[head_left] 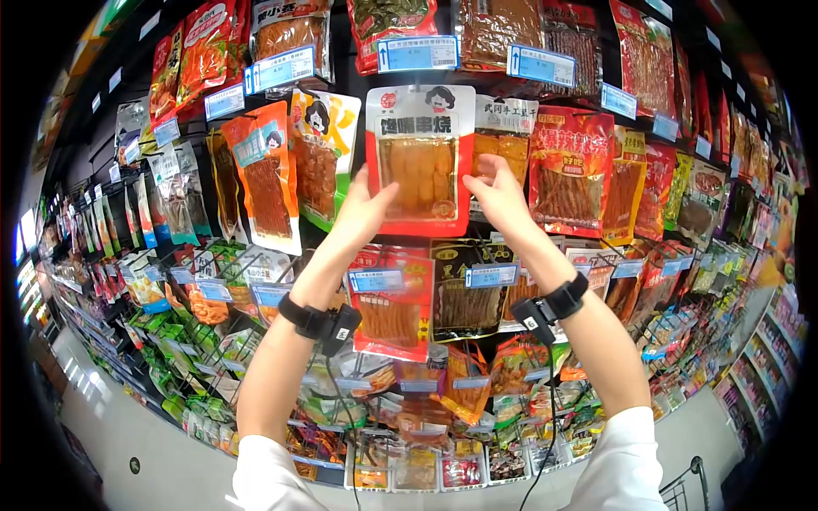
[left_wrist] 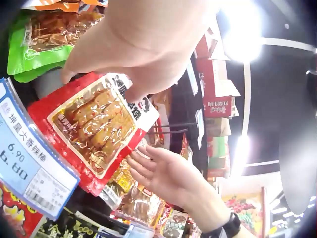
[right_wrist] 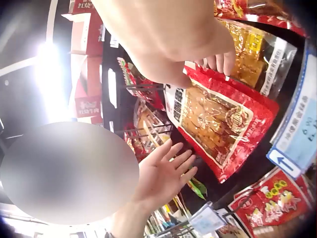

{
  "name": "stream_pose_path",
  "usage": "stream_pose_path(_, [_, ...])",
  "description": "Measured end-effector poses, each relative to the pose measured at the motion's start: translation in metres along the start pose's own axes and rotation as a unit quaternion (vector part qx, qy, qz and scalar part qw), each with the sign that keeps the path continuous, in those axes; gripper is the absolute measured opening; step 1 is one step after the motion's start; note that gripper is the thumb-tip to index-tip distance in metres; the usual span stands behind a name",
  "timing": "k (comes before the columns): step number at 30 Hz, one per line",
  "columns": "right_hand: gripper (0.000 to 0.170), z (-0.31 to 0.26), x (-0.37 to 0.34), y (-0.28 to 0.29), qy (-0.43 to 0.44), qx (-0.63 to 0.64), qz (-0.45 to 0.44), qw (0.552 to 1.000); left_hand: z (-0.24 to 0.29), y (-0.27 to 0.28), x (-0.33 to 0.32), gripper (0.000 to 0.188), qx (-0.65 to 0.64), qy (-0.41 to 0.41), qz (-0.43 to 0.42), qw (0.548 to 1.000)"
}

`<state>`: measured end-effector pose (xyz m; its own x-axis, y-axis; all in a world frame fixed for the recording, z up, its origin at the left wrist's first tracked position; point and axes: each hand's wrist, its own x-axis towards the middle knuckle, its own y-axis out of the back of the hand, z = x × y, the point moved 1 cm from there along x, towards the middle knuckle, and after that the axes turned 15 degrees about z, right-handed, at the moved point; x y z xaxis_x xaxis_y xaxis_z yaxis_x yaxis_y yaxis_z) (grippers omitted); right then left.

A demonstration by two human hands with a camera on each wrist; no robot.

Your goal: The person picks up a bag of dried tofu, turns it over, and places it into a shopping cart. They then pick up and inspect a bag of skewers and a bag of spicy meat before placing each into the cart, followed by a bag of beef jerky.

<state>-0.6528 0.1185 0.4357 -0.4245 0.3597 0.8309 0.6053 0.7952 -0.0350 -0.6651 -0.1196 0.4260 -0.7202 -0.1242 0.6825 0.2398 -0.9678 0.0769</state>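
A red and white packet of brown snack strips (head_left: 418,162) is upright at the front of the rack, with a clear window in its face. My left hand (head_left: 365,213) is at its left edge, thumb over the front and fingers straight along the side. At the opposite edge, my right hand (head_left: 504,200) has its thumb tip right at the border and its fingers loosely extended. In the left wrist view the right hand (left_wrist: 166,173) shows an outstretched palm. The left hand (right_wrist: 163,176) looks likewise spread in the right wrist view.
Neighbouring packets hang close by: an orange-edged one (head_left: 266,175), a green and white one (head_left: 324,157) and a red one (head_left: 569,175). Blue-bordered price tags (head_left: 417,54) jut out along the rows. A shopping cart (head_left: 688,485) is at lower right.
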Motion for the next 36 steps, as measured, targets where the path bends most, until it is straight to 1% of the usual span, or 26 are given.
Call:
stream_pose_path(1, [0.060, 0.013, 0.003, -0.008, -0.019, 0.027, -0.010, 0.999, -0.014, -0.003, 0.009, 0.079, 0.023, -0.013, 0.028, 0.999])
stream_pose_path(2, [0.059, 0.020, 0.005, -0.015, -0.039, 0.054, -0.021, 0.998, -0.020, -0.004, 0.013, 0.078, 0.007, -0.011, 0.039, 0.999])
stream_pose_path(3, [0.055, 0.027, 0.005, -0.019, -0.047, 0.069, -0.010, 0.996, -0.026, -0.006, 0.017, 0.077, -0.009, -0.008, 0.049, 0.999])
stream_pose_path(4, [0.052, 0.030, 0.005, -0.021, -0.069, 0.079, -0.018, 0.994, -0.029, -0.005, 0.018, 0.076, -0.024, -0.005, 0.059, 0.998])
stream_pose_path(6, [0.047, 0.036, 0.005, -0.024, -0.111, 0.102, -0.035, 0.988, -0.008, -0.001, 0.003, 0.073, -0.062, 0.022, 0.030, 0.997])
stream_pose_path(7, [0.029, 0.017, 0.000, -0.018, -0.129, 0.085, -0.062, 0.986, -0.001, 0.001, -0.004, 0.071, -0.080, 0.035, 0.015, 0.996])
stream_pose_path(10, [0.026, 0.010, -0.010, -0.012, -0.147, 0.138, -0.073, 0.977, -0.014, 0.000, -0.011, 0.064, -0.038, -0.012, 0.054, 0.998])
stream_pose_path(11, [0.024, 0.012, -0.011, -0.012, -0.141, 0.174, -0.047, 0.973, -0.015, 0.000, -0.014, 0.061, -0.035, -0.029, 0.054, 0.998])
stream_pose_path(12, [0.023, 0.012, -0.012, -0.009, -0.144, 0.185, -0.045, 0.971, -0.015, 0.002, -0.019, 0.060, -0.060, -0.017, 0.046, 0.997])
stream_pose_path(14, [0.021, -0.001, -0.015, 0.001, -0.149, 0.207, -0.042, 0.966, 0.018, 0.008, -0.040, 0.058, -0.109, 0.006, 0.031, 0.993])
stream_pose_path(15, [0.017, -0.013, -0.019, 0.003, -0.138, 0.234, -0.023, 0.962, 0.022, 0.008, -0.046, 0.055, -0.132, 0.003, 0.041, 0.990])
stream_pose_path(18, [0.015, -0.033, -0.026, 0.016, -0.151, 0.233, -0.062, 0.959, 0.028, 0.006, -0.057, 0.053, -0.187, -0.032, 0.108, 0.976])
stream_pose_path(19, [0.014, -0.040, -0.030, 0.018, -0.160, 0.239, -0.063, 0.956, 0.046, 0.009, -0.067, 0.045, -0.214, -0.047, 0.082, 0.972])
stream_pose_path(22, [0.014, -0.061, -0.042, 0.031, -0.126, 0.262, -0.068, 0.954, 0.067, 0.018, -0.085, 0.038, -0.230, -0.018, 0.074, 0.970])
stream_pose_path(23, [0.014, -0.065, -0.045, 0.035, -0.122, 0.263, -0.068, 0.955, 0.073, 0.020, -0.091, 0.034, -0.237, -0.023, 0.069, 0.969])
stream_pose_path(26, [0.015, -0.075, -0.052, 0.044, -0.116, 0.279, -0.067, 0.951, 0.079, 0.024, -0.100, 0.033, -0.249, -0.033, 0.059, 0.966])
stream_pose_path(27, [0.015, -0.077, -0.053, 0.045, -0.115, 0.286, -0.067, 0.949, 0.084, 0.022, -0.102, 0.030, -0.278, -0.029, 0.062, 0.958])
stream_pose_path(31, [0.015, -0.082, -0.051, 0.048, -0.104, 0.310, -0.068, 0.943, 0.089, 0.020, -0.102, 0.026, -0.279, -0.034, 0.075, 0.957])
stream_pose_path(34, [0.019, -0.084, -0.051, 0.049, -0.106, 0.338, -0.072, 0.932, 0.092, 0.021, -0.104, 0.026, -0.258, -0.074, 0.098, 0.958])
stream_pose_path(36, [0.020, -0.086, -0.053, 0.049, -0.097, 0.355, -0.068, 0.927, 0.091, 0.024, -0.105, 0.028, -0.266, -0.060, 0.095, 0.957])
